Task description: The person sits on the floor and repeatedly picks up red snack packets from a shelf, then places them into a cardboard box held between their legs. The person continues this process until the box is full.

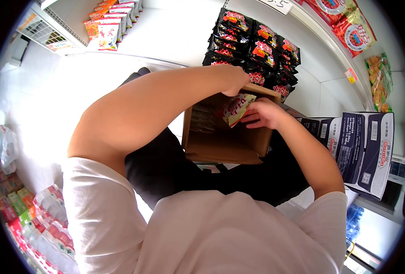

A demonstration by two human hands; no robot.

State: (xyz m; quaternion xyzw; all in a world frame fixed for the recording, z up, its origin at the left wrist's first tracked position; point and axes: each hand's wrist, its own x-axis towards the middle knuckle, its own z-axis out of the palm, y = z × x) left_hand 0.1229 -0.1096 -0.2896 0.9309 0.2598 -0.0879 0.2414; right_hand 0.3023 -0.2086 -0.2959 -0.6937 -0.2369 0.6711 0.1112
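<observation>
White-sleeved forearms over open cardboard box [220, 144]: right hand [264, 114] fingers pinch snack packet [236, 108] at its edge; left hand [234, 82] curled against packet top, grip unclear.

Snack packet [237, 108] in cardboard box [220, 141]

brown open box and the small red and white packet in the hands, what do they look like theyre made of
Brown open box: looks like plain corrugated cardboard, going by its matte tan walls and stiff folded flaps. Small red and white packet, pinched between the left hand and right hand: probably thin plastic film, since its glossy printed surface crinkles.
</observation>
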